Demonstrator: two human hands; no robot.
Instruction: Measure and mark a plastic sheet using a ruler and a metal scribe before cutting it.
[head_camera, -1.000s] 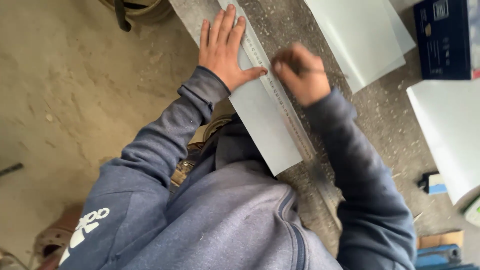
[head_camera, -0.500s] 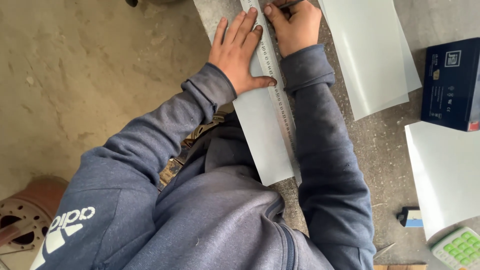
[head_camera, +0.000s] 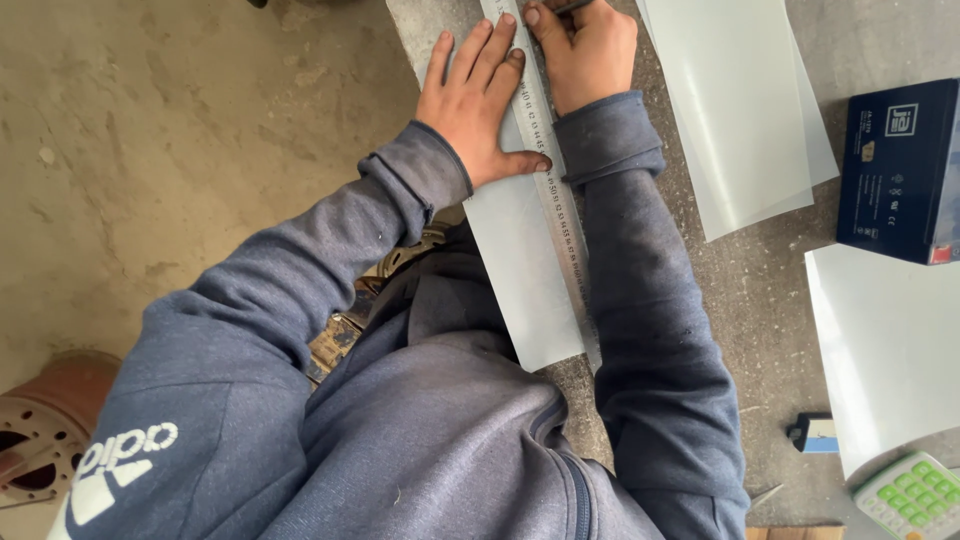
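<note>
My left hand (head_camera: 480, 105) lies flat, fingers spread, pressing on a long metal ruler (head_camera: 562, 225) and the white sheet (head_camera: 520, 285) under it. The sheet and ruler rest on a grey worktop (head_camera: 760, 330) and run away from my body. My right hand (head_camera: 585, 55) is closed around a thin dark tool (head_camera: 572, 6), held against the ruler's right edge near its far end. Only the tool's end shows at the frame's top edge, so its kind is unclear. Both sleeves are blue-grey.
More white sheets (head_camera: 740, 110) lie to the right, with another (head_camera: 890, 350) further right. A dark blue box (head_camera: 900, 170), a calculator with green keys (head_camera: 910, 495) and a small blue-and-white object (head_camera: 815, 435) sit nearby. A rusty round metal part (head_camera: 40, 440) rests on the concrete floor.
My right hand has slid along the ruler away from my body, up level with my left fingertips. My left hand has stayed pressed on the ruler and sheet. The view shifted.
</note>
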